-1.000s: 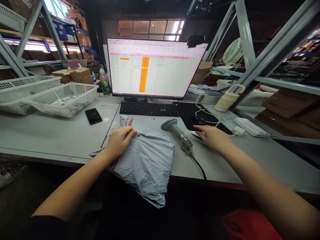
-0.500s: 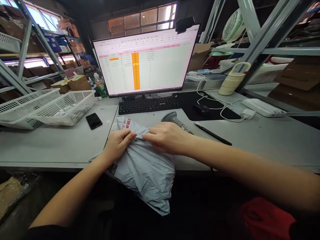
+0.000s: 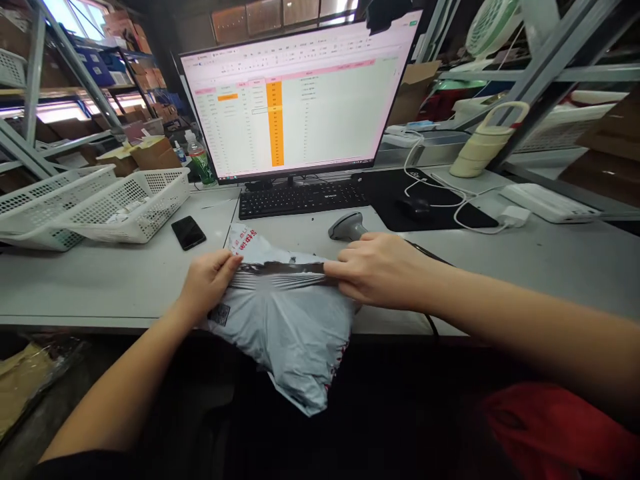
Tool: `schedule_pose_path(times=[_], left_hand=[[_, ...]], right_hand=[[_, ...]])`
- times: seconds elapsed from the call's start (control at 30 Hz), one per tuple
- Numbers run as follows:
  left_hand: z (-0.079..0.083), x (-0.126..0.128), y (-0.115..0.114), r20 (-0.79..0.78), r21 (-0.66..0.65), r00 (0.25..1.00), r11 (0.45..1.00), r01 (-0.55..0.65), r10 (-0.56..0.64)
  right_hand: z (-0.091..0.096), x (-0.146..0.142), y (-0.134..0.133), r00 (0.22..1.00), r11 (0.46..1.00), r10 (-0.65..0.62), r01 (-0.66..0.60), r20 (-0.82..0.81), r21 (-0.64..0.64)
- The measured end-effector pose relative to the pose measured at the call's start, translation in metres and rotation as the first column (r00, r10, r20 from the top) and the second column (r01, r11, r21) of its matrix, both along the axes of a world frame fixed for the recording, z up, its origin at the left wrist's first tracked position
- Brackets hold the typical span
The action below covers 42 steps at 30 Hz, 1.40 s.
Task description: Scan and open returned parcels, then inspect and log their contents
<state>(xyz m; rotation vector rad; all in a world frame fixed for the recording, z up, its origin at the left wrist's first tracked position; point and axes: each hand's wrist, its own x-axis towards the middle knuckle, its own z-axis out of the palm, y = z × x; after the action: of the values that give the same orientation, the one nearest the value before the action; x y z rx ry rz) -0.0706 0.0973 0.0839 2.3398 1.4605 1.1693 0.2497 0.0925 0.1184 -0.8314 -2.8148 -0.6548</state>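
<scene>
A pale grey-blue plastic mailing bag (image 3: 295,333) with red print hangs partly over the desk's front edge. Across its upper part runs a long torn slit with a dark inner side, and the film below it is stretched into creases. My left hand (image 3: 207,280) is closed on the bag at the slit's left end. At the right end, my right hand (image 3: 373,270) pinches the film between thumb and fingers. What lies inside the bag is hidden. Just behind my right hand rests a grey barcode scanner (image 3: 347,227).
A black phone (image 3: 189,233) and white perforated baskets (image 3: 145,213) are on the left. Behind the bag stand a keyboard (image 3: 300,198) and a monitor (image 3: 340,120). To the right lie a mouse (image 3: 416,208), white cables, a white power bank (image 3: 550,202) and a cream tumbler (image 3: 480,150).
My hands have moved apart, left hand leftward and right hand rightward. The small opening between them has torn into a wide slit. The camera view has shifted slightly.
</scene>
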Motion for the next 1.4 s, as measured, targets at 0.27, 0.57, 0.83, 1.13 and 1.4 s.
schedule_pose_path(times=[0.27, 0.57, 0.83, 1.13, 1.4], left_hand=[[-0.013, -0.014, 0.010, 0.109, 0.090, 0.982, 0.982, -0.167, 0.157], [-0.001, 0.022, -0.011, -0.501, 0.188, 0.819, 0.889, 0.417, -0.279], [-0.007, -0.071, 0.004, -0.567, 0.354, 0.822, 0.886, 0.299, -0.051], [-0.056, -0.139, 0.008, -0.414, 0.068, 0.892, 0.983, -0.170, 0.182], [-0.048, -0.093, -0.004, -0.078, -0.384, 0.993, 0.917, -0.110, 0.087]], right_hand=[[-0.010, 0.003, -0.017, 0.993, 0.998, 0.050, -0.052, -0.104, -0.021], [-0.024, -0.066, -0.027, 0.959, 0.971, 0.096, -0.149, -0.266, -0.188], [-0.020, -0.024, -0.036, 0.927, 0.931, 0.298, -0.336, -0.228, -0.146], [-0.058, 0.020, -0.039, 0.934, 0.920, 0.203, -0.285, -0.293, -0.270], [-0.053, 0.001, -0.023, 0.772, 0.592, -0.497, -0.032, -0.396, -0.805]])
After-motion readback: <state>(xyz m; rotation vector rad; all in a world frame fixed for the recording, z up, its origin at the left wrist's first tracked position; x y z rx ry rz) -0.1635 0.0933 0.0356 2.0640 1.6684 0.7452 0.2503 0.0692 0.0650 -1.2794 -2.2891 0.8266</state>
